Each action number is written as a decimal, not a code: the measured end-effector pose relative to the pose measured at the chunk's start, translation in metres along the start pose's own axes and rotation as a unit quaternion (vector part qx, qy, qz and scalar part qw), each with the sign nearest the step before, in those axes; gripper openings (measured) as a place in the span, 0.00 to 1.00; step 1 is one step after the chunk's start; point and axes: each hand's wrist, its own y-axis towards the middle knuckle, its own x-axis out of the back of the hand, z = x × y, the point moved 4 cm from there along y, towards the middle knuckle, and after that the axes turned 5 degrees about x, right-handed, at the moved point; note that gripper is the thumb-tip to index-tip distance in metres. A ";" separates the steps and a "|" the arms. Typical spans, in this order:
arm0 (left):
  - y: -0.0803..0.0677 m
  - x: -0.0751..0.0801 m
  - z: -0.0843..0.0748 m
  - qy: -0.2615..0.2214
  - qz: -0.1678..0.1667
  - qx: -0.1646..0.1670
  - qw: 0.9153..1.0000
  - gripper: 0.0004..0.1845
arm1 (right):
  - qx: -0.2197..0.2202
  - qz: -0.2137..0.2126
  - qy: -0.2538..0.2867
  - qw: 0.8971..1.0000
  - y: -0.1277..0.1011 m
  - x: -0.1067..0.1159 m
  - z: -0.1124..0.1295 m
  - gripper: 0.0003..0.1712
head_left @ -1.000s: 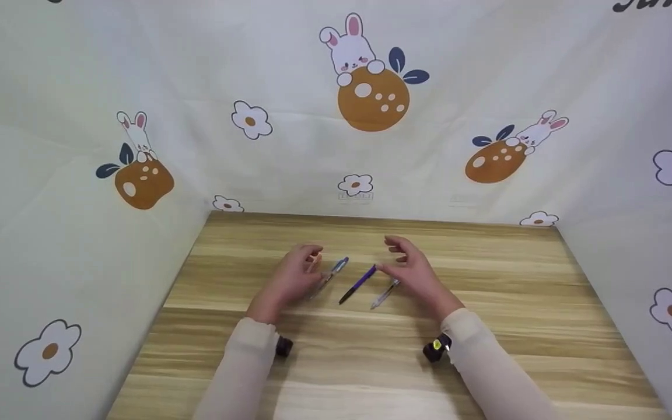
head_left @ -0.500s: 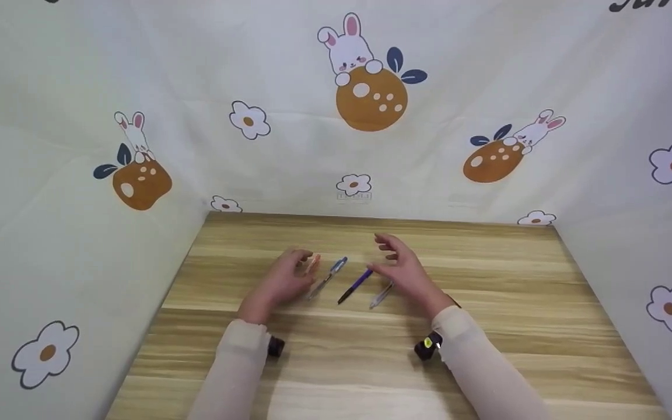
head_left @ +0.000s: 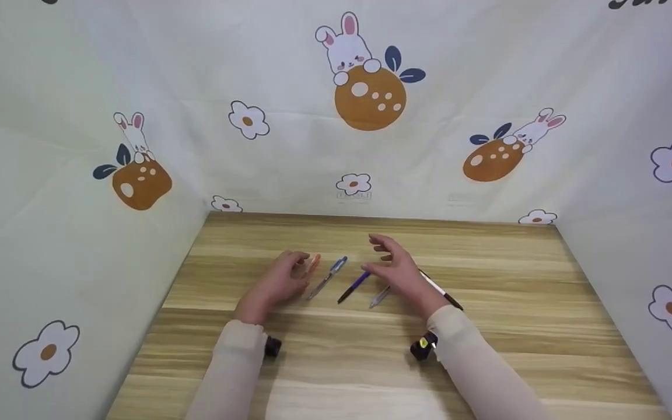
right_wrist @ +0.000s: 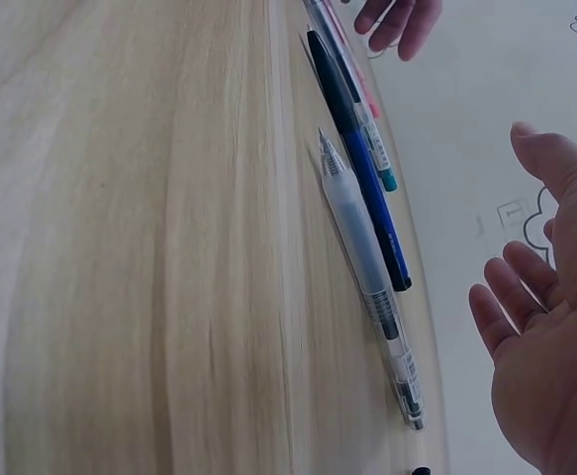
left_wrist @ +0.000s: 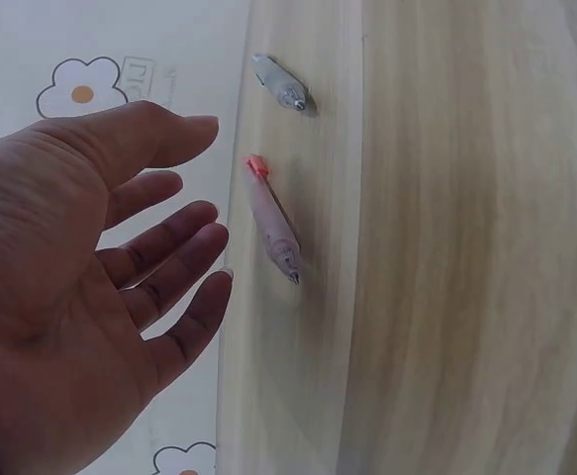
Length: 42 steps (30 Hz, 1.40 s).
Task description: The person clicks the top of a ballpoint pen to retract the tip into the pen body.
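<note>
Pens in a loose row mid-table, all lying flat, long axes slanted from near-left to far-right in the head view. From the left: orange-capped pen, blue-capped clear pen, dark purple pen, clear pen, then a thin dark pen slanted the other way, behind the right wrist.

Left hand sits just beside the orange-capped pen, closest hand to it; the pen lies just off the fingertips toward the centre. Left wrist view shows fingers spread and relaxed, palm open, nothing held, a small gap to the pen.

Right hand hovers over the clear pen's far end, thumb side near the purple pen's top. Right wrist view: clear pen and purple pen lie side by side beside the palm, fingers loose and apart, no contact visible, nothing held.

Backdrop is a bunny-print cloth.
</note>
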 end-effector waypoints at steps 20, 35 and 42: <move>-0.013 0.003 0.010 -0.001 0.024 0.028 0.999 0.31 | -0.001 0.029 0.010 1.000 0.006 -0.026 0.006 0.41; -0.008 -0.002 0.013 -0.004 0.032 0.014 0.999 0.34 | -0.010 0.056 -0.006 0.998 0.009 -0.033 0.008 0.41; -0.009 -0.003 0.012 0.005 0.030 0.008 1.000 0.31 | -0.012 0.063 -0.012 0.998 0.008 -0.035 0.010 0.43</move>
